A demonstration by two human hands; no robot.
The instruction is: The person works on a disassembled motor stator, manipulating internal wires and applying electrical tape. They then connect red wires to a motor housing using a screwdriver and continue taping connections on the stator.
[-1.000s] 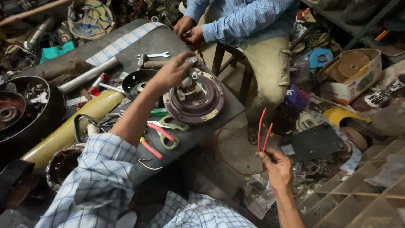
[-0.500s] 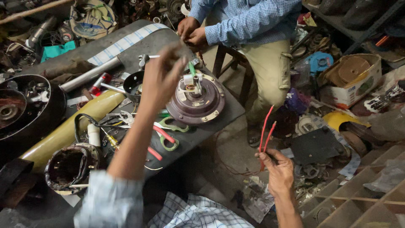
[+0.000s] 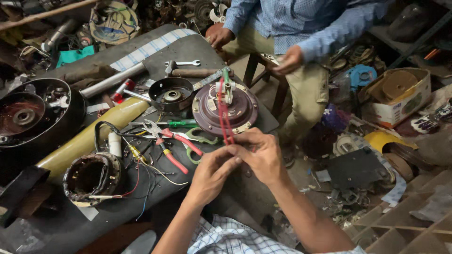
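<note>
Both hands meet at the near edge of the desk (image 3: pixel 197 51). Left hand (image 3: pixel 212 174) and right hand (image 3: pixel 261 155) each pinch the red wires (image 3: pixel 224 120), grip clenched on them. The wires run up to the purple motor hub (image 3: pixel 226 110) and are taut. Risk: too hard a pull could tear the wires at the hub end or drag the hub off the edge. Pliers (image 3: pixel 172 148) lie just left.
</note>
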